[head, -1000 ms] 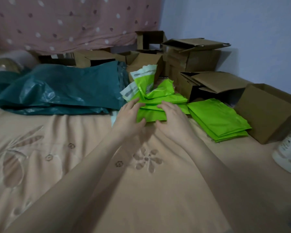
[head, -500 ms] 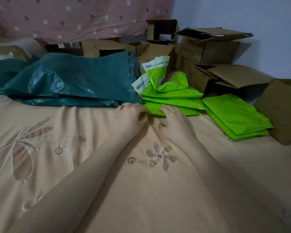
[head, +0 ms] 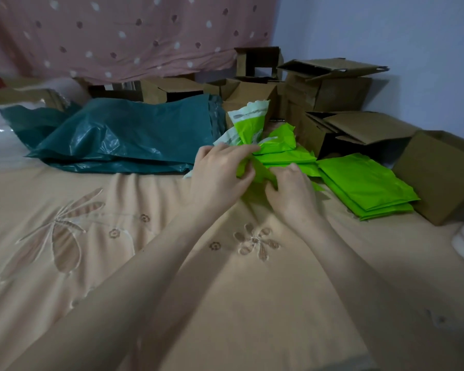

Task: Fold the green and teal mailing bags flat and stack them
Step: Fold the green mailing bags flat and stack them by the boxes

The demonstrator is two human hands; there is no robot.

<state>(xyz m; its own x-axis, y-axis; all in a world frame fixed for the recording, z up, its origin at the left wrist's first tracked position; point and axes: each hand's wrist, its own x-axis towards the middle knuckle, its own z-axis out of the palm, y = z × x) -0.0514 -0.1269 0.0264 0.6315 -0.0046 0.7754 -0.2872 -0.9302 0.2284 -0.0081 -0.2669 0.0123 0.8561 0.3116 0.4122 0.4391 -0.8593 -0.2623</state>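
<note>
Nearest the camera, two bare forearms reach forward over the bed (head: 118, 263), which is covered in a peach sheet embroidered with flowers and a leaf. Left hand (head: 220, 175): grip clamped, thumb and fingers pinching a crumpled green bag (head: 248, 171) at its near end, the bag lifted off the sheet. Right hand (head: 292, 191): grip also clamped, fingers curled onto the lower right part of the same bag, just beside the left hand; the bag lies between and partly under the two hands. Directly behind the hands, touching the held bag, sits a loose heap of green bags (head: 281, 153), some with white strips standing up at the top. To the right of that heap lies a flat stack of folded green bags (head: 367, 186), edges roughly aligned. To the left, farther back, a pile of teal bags (head: 134, 140) spreads across the bed. Behind all of these stand several open cardboard boxes (head: 330, 95), with one more box (head: 439, 178) at the right edge, touching the folded stack's far corner or nearly so; cannot tell which. A pink dotted curtain (head: 118, 33) hangs at the back. Versus 0.5 s ago: both hands lay low on the sheet at the near edge of the heap; now the left hand has risen and gathered the bag upward, and the right has closed in against it.
</note>
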